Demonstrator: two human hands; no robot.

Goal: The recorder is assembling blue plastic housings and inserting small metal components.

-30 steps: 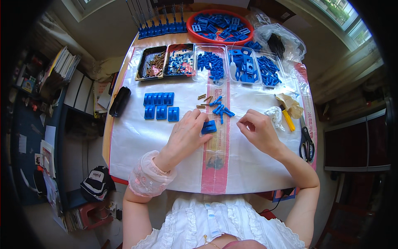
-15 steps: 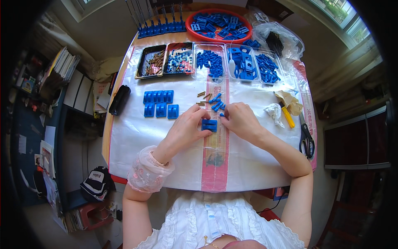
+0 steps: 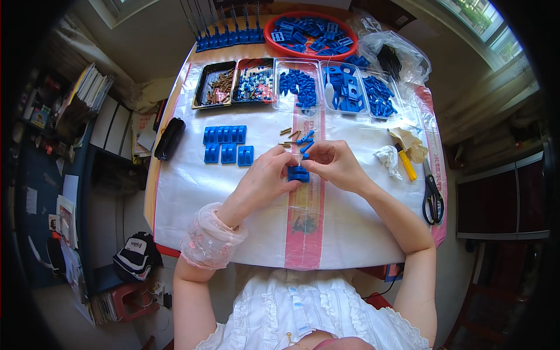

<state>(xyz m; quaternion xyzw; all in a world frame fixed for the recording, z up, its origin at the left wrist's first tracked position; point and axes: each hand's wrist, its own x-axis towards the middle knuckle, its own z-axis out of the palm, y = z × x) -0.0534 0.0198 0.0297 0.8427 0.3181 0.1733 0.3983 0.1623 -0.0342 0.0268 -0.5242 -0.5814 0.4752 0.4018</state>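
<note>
My left hand (image 3: 263,174) is closed on a small blue plastic block (image 3: 299,176), steadying it on the white sheet between thumb and fingers. Over the block's far edge, my right hand (image 3: 337,165) pinches a small blue peg-like piece (image 3: 305,156). The fingertips partly hide both the piece and the top of the block. Just beyond the hands lie a few loose blue pegs (image 3: 307,139) and several brass-coloured pins (image 3: 284,131). To the left, finished-looking blue blocks (image 3: 228,154) stand in two rows.
Across the back stand trays of brass pins (image 3: 218,87), small nuts (image 3: 253,81) and blue parts (image 3: 299,86). Behind them are a red basin (image 3: 271,46) and a blue rack (image 3: 228,39) with upright rods. Scissors (image 3: 433,195), a yellow-handled tool (image 3: 406,166) and a black case (image 3: 170,139) lie at the sides.
My right hand has moved left with the blue piece, from beside the loose pegs to above the block. My left hand stays around the block.
</note>
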